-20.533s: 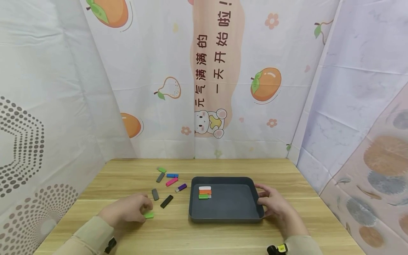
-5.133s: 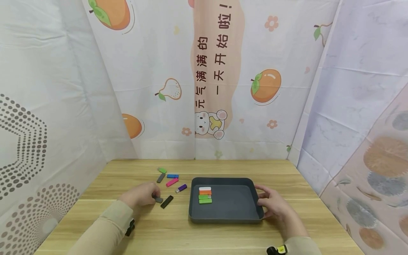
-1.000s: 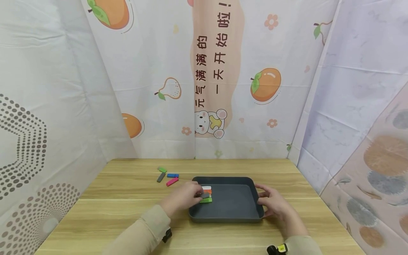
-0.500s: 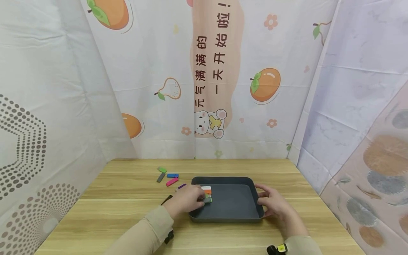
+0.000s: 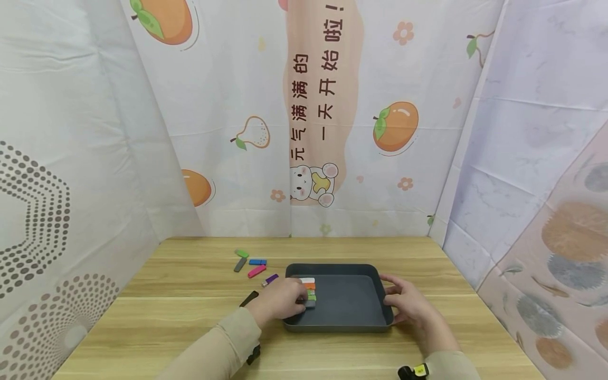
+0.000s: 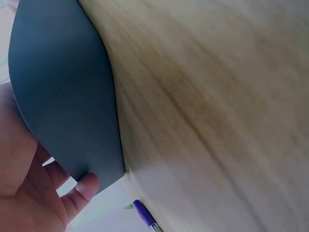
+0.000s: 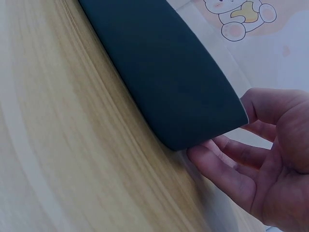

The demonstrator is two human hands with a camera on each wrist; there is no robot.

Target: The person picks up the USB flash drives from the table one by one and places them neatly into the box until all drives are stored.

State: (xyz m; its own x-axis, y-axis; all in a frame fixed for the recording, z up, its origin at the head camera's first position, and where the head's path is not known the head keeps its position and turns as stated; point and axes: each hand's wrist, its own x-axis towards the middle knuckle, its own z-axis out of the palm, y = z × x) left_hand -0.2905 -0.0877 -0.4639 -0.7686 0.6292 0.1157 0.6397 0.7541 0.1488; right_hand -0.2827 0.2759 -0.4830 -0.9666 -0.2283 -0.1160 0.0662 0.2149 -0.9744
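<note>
My left hand [image 5: 281, 298] reaches over the left rim of a dark grey tray [image 5: 349, 301] and pinches a grey USB stick [image 5: 310, 304]. That stick lies at the near end of a column of USB sticks: white [image 5: 307, 280], orange [image 5: 310, 286] and green, partly hidden by my fingers. In the left wrist view the tray's outer wall [image 6: 67, 92] hides what the fingertips hold. At the tray's right side my right hand [image 5: 408, 301] grips the wall; the right wrist view shows its thumb and fingers [image 7: 217, 169] around the tray's corner.
Left of the tray on the wooden table lie a purple USB stick [image 5: 270, 279], a pink one [image 5: 257, 271], a blue one [image 5: 258, 262], a grey one [image 5: 240, 264] and a green one [image 5: 241, 253]. A black stick [image 5: 249, 298] is partly behind my left arm.
Earlier my left hand took the grey stick from the table and carried it right into the tray. Over the last second it moved slightly nearer, below the green stick. The right hand stayed put.
</note>
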